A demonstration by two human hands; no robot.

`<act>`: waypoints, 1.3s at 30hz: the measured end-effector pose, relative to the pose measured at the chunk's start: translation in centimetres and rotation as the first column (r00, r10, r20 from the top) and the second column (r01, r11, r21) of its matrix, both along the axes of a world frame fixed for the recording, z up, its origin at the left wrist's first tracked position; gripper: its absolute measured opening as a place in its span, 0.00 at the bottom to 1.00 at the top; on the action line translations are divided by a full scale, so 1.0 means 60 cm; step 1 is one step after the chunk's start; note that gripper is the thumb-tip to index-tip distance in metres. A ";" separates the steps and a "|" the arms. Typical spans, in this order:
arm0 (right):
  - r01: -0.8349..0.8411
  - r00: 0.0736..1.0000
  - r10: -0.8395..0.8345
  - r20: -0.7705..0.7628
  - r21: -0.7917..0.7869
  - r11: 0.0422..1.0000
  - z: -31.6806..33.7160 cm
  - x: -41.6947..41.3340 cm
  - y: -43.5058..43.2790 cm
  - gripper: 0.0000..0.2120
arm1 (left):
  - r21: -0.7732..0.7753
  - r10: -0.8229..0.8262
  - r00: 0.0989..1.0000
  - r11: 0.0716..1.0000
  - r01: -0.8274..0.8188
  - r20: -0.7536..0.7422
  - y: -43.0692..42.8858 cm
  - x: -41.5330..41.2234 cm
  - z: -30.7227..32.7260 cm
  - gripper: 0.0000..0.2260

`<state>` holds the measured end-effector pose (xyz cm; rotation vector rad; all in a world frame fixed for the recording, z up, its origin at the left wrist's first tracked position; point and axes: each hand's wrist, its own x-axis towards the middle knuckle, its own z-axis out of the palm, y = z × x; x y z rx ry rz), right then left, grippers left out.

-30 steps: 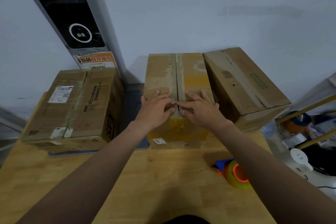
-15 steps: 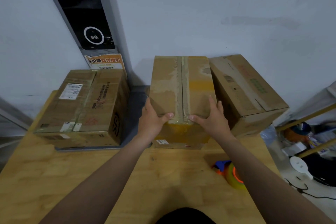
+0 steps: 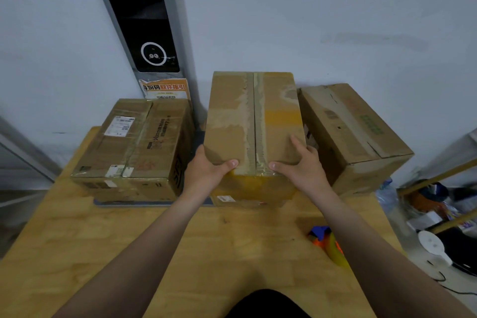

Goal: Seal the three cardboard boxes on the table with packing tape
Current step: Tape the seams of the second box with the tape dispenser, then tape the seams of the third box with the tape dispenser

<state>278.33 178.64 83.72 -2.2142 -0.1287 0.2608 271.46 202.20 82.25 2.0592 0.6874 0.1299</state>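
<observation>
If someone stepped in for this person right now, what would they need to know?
Hands: left hand and right hand each grip a near top corner of the middle box, thumbs on top.
Flanking it on the table: left box, right box. The tape dispenser lies by the right forearm.
Done: middle seam looks taped.
Left: unclear whether the other two are sealed; check, tape as needed.

Along the back of the counter point(image 3: 180, 240) the middle box point(image 3: 253, 124) stands between the left box point(image 3: 136, 147) and the right box point(image 3: 353, 131), with the left hand point(image 3: 206, 170) and right hand point(image 3: 302, 168) at its near corners and the tape dispenser point(image 3: 327, 242) lying nearer, to the right.
</observation>
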 end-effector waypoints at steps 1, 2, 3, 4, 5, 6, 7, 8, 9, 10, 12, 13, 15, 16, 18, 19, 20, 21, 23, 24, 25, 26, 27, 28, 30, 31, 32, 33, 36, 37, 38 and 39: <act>-0.018 1.000 0.018 0.001 -0.006 1.000 0.010 0.000 0.011 0.48 | -0.005 0.010 1.000 1.000 -0.010 0.008 0.013 -0.003 0.010 0.38; -0.039 0.999 0.039 -0.001 -0.016 0.999 0.018 0.002 0.024 0.47 | -0.017 0.020 1.000 1.000 -0.020 0.015 0.027 -0.005 0.021 0.39; -0.063 0.998 0.063 -0.003 -0.032 0.998 0.025 0.005 0.038 0.47 | -0.032 0.033 0.999 0.999 -0.032 0.011 0.041 -0.005 0.029 0.39; -0.087 0.996 0.087 -0.007 -0.053 0.995 0.029 0.008 0.051 0.47 | -0.050 0.046 0.999 0.998 -0.046 -0.002 0.055 -0.007 0.035 0.38; -0.109 0.994 0.108 -0.015 -0.072 0.991 0.031 0.011 0.065 0.48 | -0.069 0.057 0.998 0.996 -0.059 -0.021 0.067 -0.010 0.040 0.37; -0.129 0.991 0.127 -0.031 -0.086 0.988 0.031 0.014 0.079 0.48 | -0.085 0.066 0.997 0.994 -0.069 -0.042 0.078 -0.014 0.044 0.36; -0.146 0.988 0.141 -0.060 -0.090 0.985 0.028 0.015 0.092 0.48 | -0.088 0.074 0.995 0.993 -0.079 -0.064 0.090 -0.017 0.043 0.36; -0.158 0.984 0.150 -0.092 -0.086 0.984 0.022 0.014 0.105 0.49 | -0.080 0.080 0.994 0.993 -0.086 -0.076 0.100 -0.019 0.041 0.35; -0.165 0.981 0.155 -0.118 -0.076 0.983 0.015 0.011 0.116 0.49 | -0.072 0.084 0.994 0.993 -0.090 -0.074 0.111 -0.020 0.035 0.35; -0.169 0.978 0.159 -0.134 -0.067 0.983 0.008 0.005 0.127 0.49 | -0.068 0.093 0.994 0.993 -0.098 -0.063 0.121 -0.022 0.027 0.36; -0.172 0.979 0.165 -0.119 -0.053 0.984 -0.006 -0.009 0.147 0.48 | -0.070 0.121 0.992 0.990 -0.124 -0.041 0.141 -0.028 0.013 0.42; -0.172 0.981 0.166 -0.096 -0.051 0.984 -0.010 -0.014 0.156 0.48 | -0.071 0.130 0.991 0.989 -0.132 -0.032 0.150 -0.031 0.008 0.45; -0.180 0.982 0.177 -0.063 -0.050 0.982 -0.011 -0.015 0.173 0.48 | -0.088 0.137 0.991 0.987 -0.136 0.007 0.166 -0.038 0.001 0.46; -0.188 0.981 0.185 -0.061 -0.049 0.981 -0.009 -0.014 0.181 0.48 | -0.102 0.137 0.990 0.986 -0.135 0.018 0.173 -0.038 -0.002 0.44; -0.195 0.979 0.192 -0.064 -0.047 0.980 -0.008 -0.008 0.195 0.48 | -0.101 0.126 0.992 0.987 -0.122 0.025 0.186 -0.036 -0.004 0.40; -0.196 0.979 0.193 -0.064 -0.048 0.979 -0.010 -0.007 0.202 0.49 | -0.094 0.122 0.992 0.988 -0.119 0.029 0.193 -0.034 -0.006 0.39; -0.197 0.979 0.194 -0.062 -0.048 0.979 -0.011 -0.006 0.208 0.49 | -0.089 0.119 0.992 0.989 -0.115 0.040 0.200 -0.030 -0.009 0.37; -0.198 0.979 0.195 -0.061 -0.049 0.979 -0.013 -0.004 0.214 0.49 | -0.085 0.115 0.992 0.990 -0.110 0.057 0.205 -0.027 -0.010 0.36; -0.198 0.979 0.194 -0.062 -0.053 0.979 -0.016 0.000 0.226 0.50 | -0.084 0.112 0.991 0.991 -0.105 0.076 0.218 -0.024 -0.013 0.35; -0.197 0.979 0.193 -0.063 -0.053 0.979 -0.017 0.002 0.232 0.50 | -0.088 0.112 0.991 0.991 -0.105 0.078 0.225 -0.023 -0.015 0.35; -0.196 0.979 0.192 -0.065 -0.049 0.979 -0.017 0.004 0.238 0.50 | -0.096 0.114 0.991 0.990 -0.107 0.076 0.232 -0.022 -0.015 0.35; -0.197 0.979 0.194 -0.065 -0.045 0.979 -0.017 0.006 0.246 0.50 | -0.098 0.117 0.990 0.989 -0.110 0.072 0.239 -0.020 -0.015 0.34; -0.200 0.978 0.197 -0.065 -0.042 0.979 -0.018 0.008 0.254 0.49 | -0.095 0.124 0.990 0.988 -0.118 0.065 0.246 -0.017 -0.015 0.33; -0.208 0.977 0.205 -0.063 -0.042 0.977 -0.019 0.011 0.263 0.49 | -0.095 0.138 0.989 0.987 -0.132 0.061 0.251 -0.015 -0.015 0.32; -0.218 0.974 0.216 -0.062 -0.044 0.975 -0.019 0.017 0.278 0.49 | -0.097 0.167 0.983 0.982 -0.160 0.075 0.259 -0.009 -0.015 0.31; -0.220 0.974 0.217 -0.064 -0.044 0.975 -0.019 0.021 0.286 0.49 | -0.095 0.179 0.980 0.981 -0.171 0.088 0.262 -0.006 -0.015 0.30; -0.219 0.974 0.216 -0.062 -0.041 0.975 -0.018 0.025 0.294 0.49 | -0.088 0.190 0.977 0.979 -0.182 0.099 0.264 -0.002 -0.014 0.29; -0.218 0.975 0.215 -0.060 -0.037 0.975 -0.018 0.030 0.299 0.49 | -0.080 0.198 0.974 0.979 -0.190 0.106 0.265 0.002 -0.014 0.28; -0.217 0.975 0.215 -0.056 -0.032 0.976 -0.021 0.041 0.302 0.50 | -0.039 0.207 0.973 0.978 -0.204 0.104 0.265 0.014 -0.020 0.26; -0.221 0.974 0.219 -0.061 -0.034 0.975 -0.022 0.043 0.300 0.50 | -0.029 0.206 0.973 0.978 -0.204 0.099 0.264 0.016 -0.021 0.25; -0.226 0.972 0.224 -0.070 -0.031 0.974 -0.023 0.045 0.296 0.51 | -0.019 0.206 0.975 0.979 -0.205 0.090 0.263 0.017 -0.022 0.24; -0.232 0.970 0.229 -0.085 -0.017 0.973 -0.023 0.048 0.290 0.50 | -0.001 0.205 0.976 0.979 -0.205 0.076 0.262 0.018 -0.024 0.23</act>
